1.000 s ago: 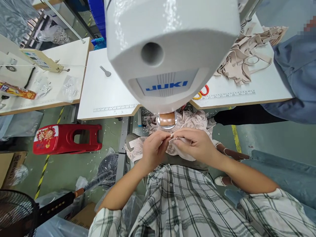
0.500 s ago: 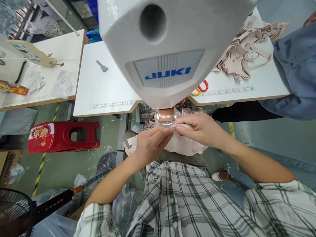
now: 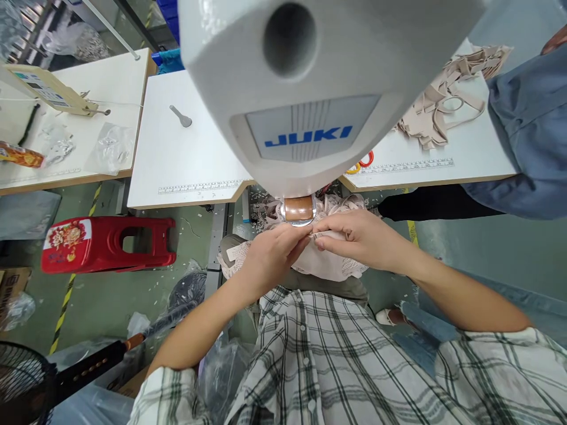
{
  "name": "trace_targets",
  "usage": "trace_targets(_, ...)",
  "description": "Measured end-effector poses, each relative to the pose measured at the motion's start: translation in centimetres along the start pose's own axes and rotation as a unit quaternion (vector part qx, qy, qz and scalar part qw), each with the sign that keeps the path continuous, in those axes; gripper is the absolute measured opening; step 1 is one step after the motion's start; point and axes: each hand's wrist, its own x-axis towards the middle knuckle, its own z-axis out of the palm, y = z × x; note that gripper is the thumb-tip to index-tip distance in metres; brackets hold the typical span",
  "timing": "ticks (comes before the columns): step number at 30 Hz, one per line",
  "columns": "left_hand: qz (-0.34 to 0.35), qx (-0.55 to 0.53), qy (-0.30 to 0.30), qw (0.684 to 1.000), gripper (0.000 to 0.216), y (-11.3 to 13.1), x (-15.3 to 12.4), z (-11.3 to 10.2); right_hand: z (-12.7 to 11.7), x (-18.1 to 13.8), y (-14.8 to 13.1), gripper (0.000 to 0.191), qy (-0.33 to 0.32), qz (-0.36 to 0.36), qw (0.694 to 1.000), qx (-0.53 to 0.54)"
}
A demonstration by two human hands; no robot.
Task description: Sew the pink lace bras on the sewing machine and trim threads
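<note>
Just in front of the sewing machine (image 3: 305, 136), marked JUKI, my two hands meet over pale pink lace-trimmed fabric (image 3: 325, 262). My left hand (image 3: 277, 251) pinches the fabric's edge with thumb and fingers together. Close against it, my right hand (image 3: 354, 236) is closed on a folded strip of the same fabric. Right behind the fingertips sits the machine's brown and metal end piece (image 3: 298, 209). The fabric hangs down over my lap. Its held edge is partly hidden by my fingers.
Beige fabric pieces (image 3: 443, 112) lie on the right tabletop, with red and yellow scissors handles (image 3: 365, 159) near the machine. A co-worker's blue clothing (image 3: 527, 124) is at the right. A red stool (image 3: 106, 243) and a fan (image 3: 26, 378) stand to the left.
The camera view has shifted slightly. My right fingers have changed their hold a little on the fabric edge, and both hands remain together by the machine.
</note>
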Motion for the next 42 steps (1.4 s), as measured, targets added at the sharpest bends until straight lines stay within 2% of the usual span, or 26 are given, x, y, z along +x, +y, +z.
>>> trace_targets(2,-0.002,0.010,-0.016,1.000,0.020,0.0,0.1,0.0,0.1,-0.1,-0.1,0.018,0.000,0.011,1.000,0.009)
trace_targets(5,-0.029,0.039,-0.002,0.999,0.025,0.3,0.0,0.2,0.4,-0.2,-0.3,0.018,0.027,0.018,0.999,-0.002)
trace_targets(9,-0.064,0.071,0.025,0.995,0.030,1.0,0.0,0.7,0.7,0.2,-0.3,0.020,0.088,-0.020,0.994,-0.057)
trace_targets(13,-0.101,0.084,0.062,0.989,0.026,0.5,0.0,0.9,0.1,2.3,-0.5,0.018,0.072,-0.017,0.994,-0.078)
trace_targets(15,-0.064,0.106,0.103,0.987,0.019,-0.5,-0.1,0.8,-0.5,3.5,-0.8,0.018,0.042,0.009,0.996,-0.084)
trace_targets(18,0.054,0.171,0.128,0.975,0.013,-2.4,-0.5,0.5,-1.2,4.7,-1.3,0.025,0.012,0.035,0.992,-0.119)
trace_targets(20,0.113,0.204,0.119,0.965,0.021,-3.4,-0.7,0.2,-1.4,5.0,-1.6,0.031,0.007,0.033,0.989,-0.144)
trace_targets(22,0.138,0.222,0.097,0.960,0.028,-4.1,-0.7,0.0,-1.5,5.0,-1.7,0.033,0.005,0.026,0.987,-0.159)
trace_targets(25,0.146,0.252,0.062,0.955,0.032,-4.4,-0.6,-0.2,-1.7,5.0,-1.9,0.033,-0.007,0.024,0.986,-0.165)
trace_targets(28,0.143,0.279,0.053,0.948,0.034,-3.9,-0.4,-0.3,-1.6,4.7,-1.7,0.028,-0.013,0.038,0.984,-0.171)
trace_targets(30,0.110,0.287,0.032,0.951,0.036,-3.2,-0.4,-0.4,-0.9,4.1,-1.2,0.022,0.020,0.032,0.981,-0.189)
trace_targets(33,0.050,0.279,-0.024,0.959,0.040,-2.3,-0.3,-0.6,0.9,2.8,0.2,0.023,0.141,-0.013,0.959,-0.246)
trace_targets(35,0.041,0.268,-0.048,0.961,0.038,-2.3,-0.1,-1.0,2.1,2.1,1.1,0.025,0.213,-0.048,0.936,-0.276)
trace_targets(38,0.080,0.245,-0.072,0.963,0.039,-3.7,0.3,-1.8,3.4,1.6,1.7,0.024,0.259,-0.056,0.920,-0.288)
trace_targets(42,0.168,0.202,-0.104,0.959,0.049,-6.0,1.0,-2.5,4.2,1.4,1.8,0.028,0.253,-0.028,0.933,-0.255)
